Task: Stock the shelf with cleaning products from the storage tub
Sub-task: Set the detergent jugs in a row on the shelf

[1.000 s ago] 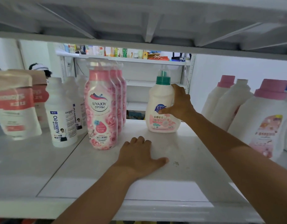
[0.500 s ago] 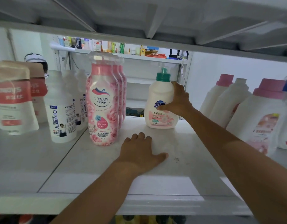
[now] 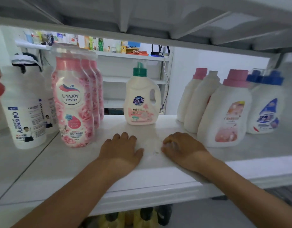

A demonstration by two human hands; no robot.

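Back-centre on white metal shelf [image 3: 72,171]: green-capped white plastic detergent jug [image 3: 142,102]. Left of it, pink floral bottles [image 3: 74,104]; right of it, pink-capped white jugs [image 3: 224,112]. In front, on the shelf: left hand [image 3: 120,148], right hand [image 3: 181,149], neither touching it.

Head view only. Camera sat just in front of the shelf [image 3: 59,170], at a height between its board and the upper board [image 3: 142,14], facing forward, slightly down. Near: shelf's front edge crossed the lower frame.
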